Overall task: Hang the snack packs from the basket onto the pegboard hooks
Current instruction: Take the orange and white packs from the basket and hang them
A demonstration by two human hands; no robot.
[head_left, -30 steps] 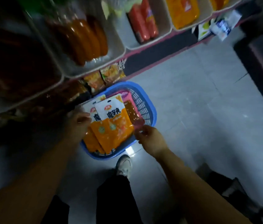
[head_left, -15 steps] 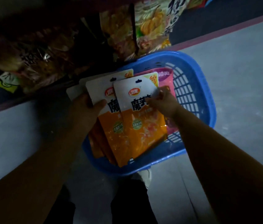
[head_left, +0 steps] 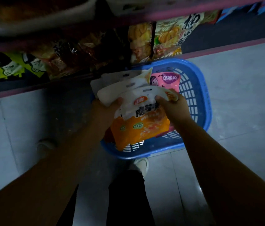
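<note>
Both your hands now lift the orange packs (head_left: 138,121) above the basket (head_left: 200,88), fingers (head_left: 160,100) gripping them; next find a free hook.

Your right hand (head_left: 172,108) covers the top pack's (head_left: 138,126) right edge and the end of its print. The white packs (head_left: 120,82) behind overlap, so you can't count them. The pink pack (head_left: 166,79) shows only its top. The shelf (head_left: 47,17) above is blurred and cut off.
</note>
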